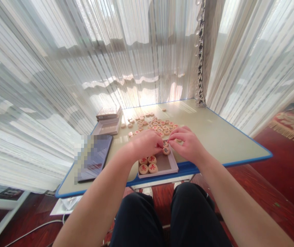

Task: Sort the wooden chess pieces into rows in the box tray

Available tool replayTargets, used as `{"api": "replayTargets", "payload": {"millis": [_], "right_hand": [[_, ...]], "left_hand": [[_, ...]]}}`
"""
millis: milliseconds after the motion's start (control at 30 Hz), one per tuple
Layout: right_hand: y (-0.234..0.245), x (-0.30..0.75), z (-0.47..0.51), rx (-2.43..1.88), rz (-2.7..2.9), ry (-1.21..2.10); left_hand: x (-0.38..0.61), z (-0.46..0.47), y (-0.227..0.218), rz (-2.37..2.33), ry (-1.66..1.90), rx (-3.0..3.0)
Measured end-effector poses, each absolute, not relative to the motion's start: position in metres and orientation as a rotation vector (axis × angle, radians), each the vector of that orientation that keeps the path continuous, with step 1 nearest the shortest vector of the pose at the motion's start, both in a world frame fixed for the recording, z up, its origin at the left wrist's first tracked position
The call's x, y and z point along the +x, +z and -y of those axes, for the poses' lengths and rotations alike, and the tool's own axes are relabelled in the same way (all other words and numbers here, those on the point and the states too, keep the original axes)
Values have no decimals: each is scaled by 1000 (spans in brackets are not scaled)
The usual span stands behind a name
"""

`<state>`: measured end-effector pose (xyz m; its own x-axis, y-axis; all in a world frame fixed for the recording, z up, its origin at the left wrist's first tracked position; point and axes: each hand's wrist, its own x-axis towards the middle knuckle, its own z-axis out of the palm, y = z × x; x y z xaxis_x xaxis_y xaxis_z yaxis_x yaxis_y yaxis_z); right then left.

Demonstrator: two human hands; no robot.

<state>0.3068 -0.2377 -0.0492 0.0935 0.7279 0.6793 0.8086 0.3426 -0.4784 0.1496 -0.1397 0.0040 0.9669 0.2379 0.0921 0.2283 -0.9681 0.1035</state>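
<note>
Both of my hands meet over a shallow pale box (172, 164) at the near edge of the table. My left hand (148, 142) is closed, its fingers curled down at the left of two black-marked Chinese chess pieces (166, 151) in the box's far right corner. What lies inside those fingers is hidden. From the other side, my right hand (188, 142) pinches with thumb and fingertips at the right edge of the farther Chinese chess piece (165, 144). Several red-marked Chinese chess pieces (152, 168) stand in rows on the box's left side.
Beyond my hands, many loose Chinese chess pieces (155, 123) are spread over the table (229, 144). At the left lie a dark tablet (99, 157), another shallow box (107, 127) and a closed box (109, 111). Sheer curtains (142, 68) hang close behind the table.
</note>
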Motion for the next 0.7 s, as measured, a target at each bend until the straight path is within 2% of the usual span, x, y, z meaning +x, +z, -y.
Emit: {"api": "replayTargets", "payload": {"millis": [500,700], "right_hand": [[-48,306,238,-1402,1633,-91],[-52,308,236,-1444,1647,-70]], "left_hand": [[152,139,5,-330,160,3024],[150,135,8,-553,274,2975]]}}
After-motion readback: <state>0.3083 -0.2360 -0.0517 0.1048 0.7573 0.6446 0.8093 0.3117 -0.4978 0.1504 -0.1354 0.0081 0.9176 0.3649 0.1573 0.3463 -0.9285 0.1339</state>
